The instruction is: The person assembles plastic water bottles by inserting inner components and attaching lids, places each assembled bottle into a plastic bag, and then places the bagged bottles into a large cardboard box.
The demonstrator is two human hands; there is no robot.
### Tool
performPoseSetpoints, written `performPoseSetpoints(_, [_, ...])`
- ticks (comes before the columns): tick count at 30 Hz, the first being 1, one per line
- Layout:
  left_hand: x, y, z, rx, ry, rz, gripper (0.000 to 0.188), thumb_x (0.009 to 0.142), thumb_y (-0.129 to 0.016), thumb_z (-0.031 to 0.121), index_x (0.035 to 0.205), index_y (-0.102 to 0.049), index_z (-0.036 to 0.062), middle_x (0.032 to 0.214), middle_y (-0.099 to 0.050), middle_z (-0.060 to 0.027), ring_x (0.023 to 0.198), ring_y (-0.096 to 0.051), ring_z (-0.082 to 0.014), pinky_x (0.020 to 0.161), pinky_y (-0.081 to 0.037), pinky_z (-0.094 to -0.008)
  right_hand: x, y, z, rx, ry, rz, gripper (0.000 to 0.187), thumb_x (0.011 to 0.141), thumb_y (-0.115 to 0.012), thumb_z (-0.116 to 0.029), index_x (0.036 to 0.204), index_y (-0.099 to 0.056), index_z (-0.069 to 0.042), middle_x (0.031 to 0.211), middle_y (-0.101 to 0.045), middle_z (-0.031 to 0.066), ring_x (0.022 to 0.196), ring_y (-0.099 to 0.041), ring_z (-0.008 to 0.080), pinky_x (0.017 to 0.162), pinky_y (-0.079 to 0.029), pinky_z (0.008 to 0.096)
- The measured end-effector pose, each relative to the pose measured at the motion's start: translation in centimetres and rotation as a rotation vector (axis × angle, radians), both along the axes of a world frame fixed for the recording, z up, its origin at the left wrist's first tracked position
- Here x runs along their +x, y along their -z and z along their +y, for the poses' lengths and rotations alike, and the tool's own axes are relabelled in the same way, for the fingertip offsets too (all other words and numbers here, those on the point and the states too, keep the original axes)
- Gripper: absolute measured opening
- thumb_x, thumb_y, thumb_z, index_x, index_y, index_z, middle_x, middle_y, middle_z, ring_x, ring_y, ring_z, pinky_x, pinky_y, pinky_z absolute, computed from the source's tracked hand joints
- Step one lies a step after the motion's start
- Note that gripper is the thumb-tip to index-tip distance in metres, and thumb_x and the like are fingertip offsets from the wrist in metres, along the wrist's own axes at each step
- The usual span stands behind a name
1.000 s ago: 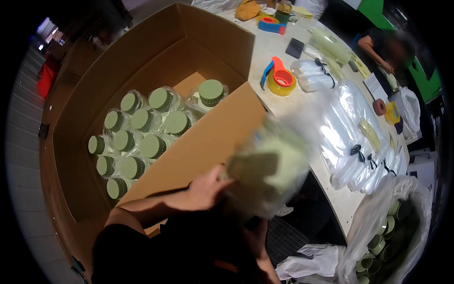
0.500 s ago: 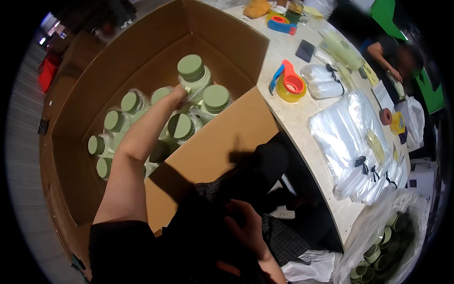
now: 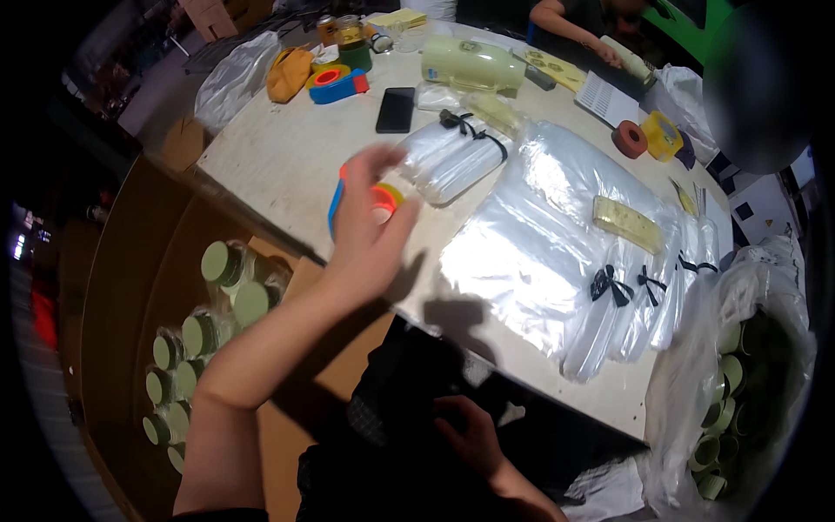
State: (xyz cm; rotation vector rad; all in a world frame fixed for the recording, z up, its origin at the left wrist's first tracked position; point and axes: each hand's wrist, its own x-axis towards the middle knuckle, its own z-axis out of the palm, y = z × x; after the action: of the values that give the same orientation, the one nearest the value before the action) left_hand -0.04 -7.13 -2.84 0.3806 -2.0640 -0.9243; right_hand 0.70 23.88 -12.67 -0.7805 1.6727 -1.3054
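Observation:
My left hand [image 3: 370, 222] hovers over the worktable, thumb and fingers apart, in front of a red-and-blue tape dispenser [image 3: 336, 209] with a roll of yellowish tape. The hand hides much of the dispenser; I cannot make out any contact. My right hand [image 3: 471, 431] is low at my lap, in shadow, its fingers loosely bent and apart with nothing seen in them. Below my left forearm, a large cardboard box [image 3: 130, 261] holds several pale green lidded bottles [image 3: 198, 334] in clear plastic wrap.
Stacked clear plastic bags [image 3: 513, 252] tied with black strips cover the table's right part. Behind lie a phone [image 3: 396, 110], a pale green bottle [image 3: 470, 65] and another tape dispenser [image 3: 339, 85]. A plastic sack [image 3: 665, 435] of green cups stands right. A person works at the far side.
My left hand has left the bottles in the box and moved right, over the table to the tape dispenser. The view has turned right. My right hand stays by my lap.

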Motion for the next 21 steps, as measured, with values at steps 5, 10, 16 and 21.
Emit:
performPoseSetpoints(5, [-21.9,8.1,-16.4,0.042,-0.511,-0.241,0.066,0.088,-0.072,0.033,0.131,-0.039,-0.0055,0.115,-0.064,-0.0301,0.109,-0.063,-0.0464,0.095,-0.05,-0.049,0.1,3.5,2.2,0.129,0.087,0.029,0.037,0.086,-0.075,-0.024,0.116,-0.066,-0.004,0.105,-0.071,0.0154,0.1,-0.069,0.031,0.086,-0.056,0.0396])
performPoseSetpoints(10, [-31.6,13.9,-34.3,0.118,-0.763,-0.371,0.071,0.083,-0.073,0.033,0.136,-0.041,-0.0022,0.119,-0.066,-0.0242,0.108,-0.065,-0.0396,0.094,-0.051,-0.0467,0.6,2.5,2.3,0.061,0.189,-0.583,0.035,0.089,-0.075,-0.016,0.119,-0.062,-0.003,0.103,-0.065,0.0111,0.098,-0.064,0.0184,0.084,-0.053,0.0311])
performPoseSetpoints(16, [-31.3,10.2,-42.4,-0.08,-0.566,-0.388,0.037,0.095,-0.065,0.031,0.125,-0.068,0.0107,0.121,-0.07,-0.0105,0.105,-0.067,-0.0273,0.09,-0.051,-0.0398,-1.1,2.2,4.5,-0.062,0.175,-0.387,0.029,0.092,-0.071,-0.018,0.118,-0.064,-0.008,0.106,-0.064,0.0092,0.096,-0.065,0.0245,0.085,-0.054,0.035])
performPoseSetpoints(21, [-29.7,7.1,-28.8,-0.63,-0.213,-0.152,0.04,0.102,-0.057,0.023,0.136,-0.059,0.0025,0.135,-0.062,-0.0116,0.123,-0.061,-0.0257,0.098,-0.048,-0.0386,-3.6,-0.5,7.6,-0.3,0.575,0.217,0.029,0.082,-0.076,-0.01,0.11,-0.068,-0.005,0.101,-0.068,0.0129,0.092,-0.068,0.0274,0.08,-0.055,0.0363])
